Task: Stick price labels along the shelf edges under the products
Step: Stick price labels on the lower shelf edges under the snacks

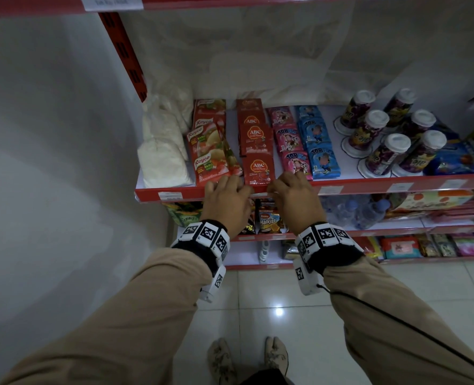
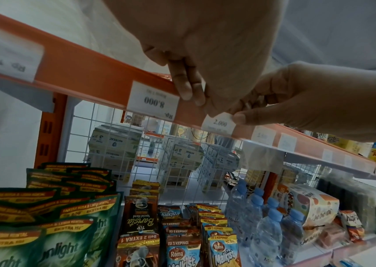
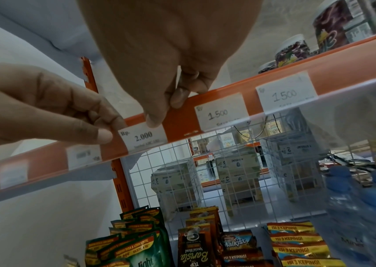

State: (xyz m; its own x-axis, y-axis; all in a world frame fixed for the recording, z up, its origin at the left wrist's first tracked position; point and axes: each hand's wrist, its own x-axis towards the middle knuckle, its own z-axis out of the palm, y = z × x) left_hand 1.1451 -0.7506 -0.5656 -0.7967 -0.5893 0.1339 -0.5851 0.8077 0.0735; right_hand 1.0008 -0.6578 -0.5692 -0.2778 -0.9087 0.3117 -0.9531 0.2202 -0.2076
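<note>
Both hands are up at the red front edge (image 1: 369, 182) of the shelf that carries the sachets. Between them sits a small white price label (image 3: 143, 135) reading "Rp. 2.000", lying against the edge strip just below the front ABC sauce sachet (image 1: 258, 168).

The left hand (image 1: 227, 202) pinches the label's left end, thumb tip and curled fingers closed on the paper's corner; in the right wrist view its thumb (image 3: 103, 135) touches the label's left margin. The right hand (image 1: 295, 200) is curled over the shelf edge, its thumb tip pressed on the label's top right part and its other fingers hooked on the strip above.

Along the same edge other labels are already in place: one reading "8.000" (image 2: 154, 98) to the left, upside down in the left wrist view, and two handwritten "1.500" labels (image 3: 220, 112) to the right.

On the shelf above the strip, from the left end: white powder bags (image 1: 163, 151), Royco sachets (image 1: 210, 151), the ABC row, pink and blue Top Ice sachets (image 1: 294, 145), then lidded cups (image 1: 383, 151).

On the shelf below stand green Sunlight pouches (image 2: 52, 240), Top Barista sachets (image 2: 140, 222), Roma Malkist packs (image 2: 182, 252) and water bottles (image 2: 267, 225). The floor is white tile (image 1: 258, 290).
</note>
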